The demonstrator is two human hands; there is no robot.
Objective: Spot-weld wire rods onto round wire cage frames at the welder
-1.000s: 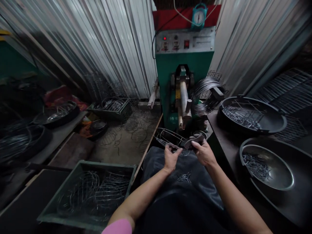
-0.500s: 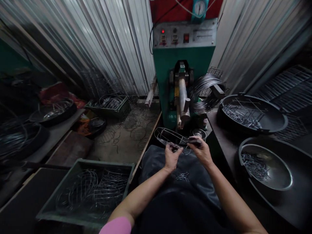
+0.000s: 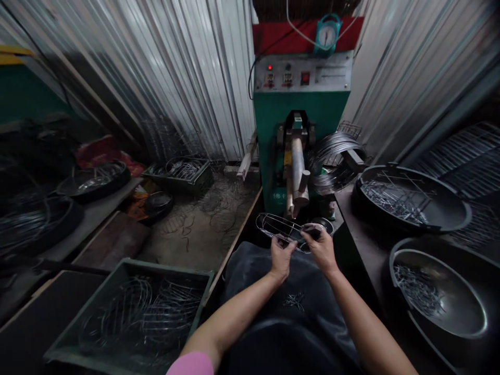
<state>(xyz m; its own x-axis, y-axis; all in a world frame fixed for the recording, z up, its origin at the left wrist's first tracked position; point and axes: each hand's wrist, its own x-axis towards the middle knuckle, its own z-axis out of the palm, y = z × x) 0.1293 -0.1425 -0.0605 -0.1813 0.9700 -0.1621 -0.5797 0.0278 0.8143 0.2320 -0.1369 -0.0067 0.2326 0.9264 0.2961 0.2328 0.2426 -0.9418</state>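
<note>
Between my hands is a long, rounded wire frame, held just below the electrodes of a green spot welding machine. My left hand pinches its near side. My right hand is closed at the frame's right end, with a small dark block-like piece at its fingertips; what that piece is I cannot tell. The machine's lower electrode arm points toward me just beyond the frame. Several short wire bits lie on the dark apron over my lap.
At left stands a green crate of wire frames. Right of me are a black pan with wire pieces and a metal bowl with short bits. A wire coil hangs beside the machine. A smaller bin sits farther back.
The view has tilted up, so the machine and the hands sit lower in the picture. Both hands keep hold of the wire frame, which has turned slightly.
</note>
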